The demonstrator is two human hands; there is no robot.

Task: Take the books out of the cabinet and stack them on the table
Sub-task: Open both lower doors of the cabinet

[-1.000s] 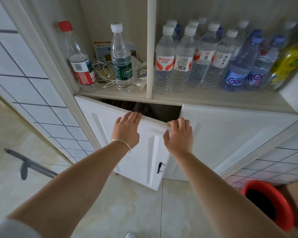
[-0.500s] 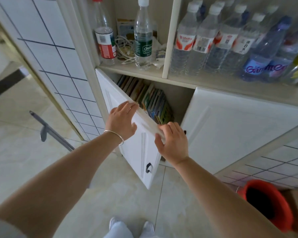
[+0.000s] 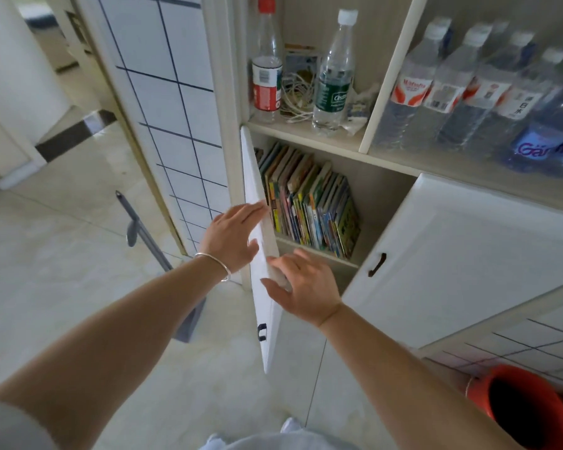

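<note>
While the hands are lying flat and open on the door, the upright books are standing just beyond it, nearer the right hand than the left hand.

This is a home — a lived-in room, by the look of its storage. A white built-in cabinet holds a row of colourful picture books in its lower compartment, its left door swung wide. On the open shelf above stand drinking-water bottles, two lone bottles, and a tangle of white cables — household clutter. The floor is pale glossy tile, a white panel with a dark grid flanks the cabinet, and a red bin sits at lower right.
</note>
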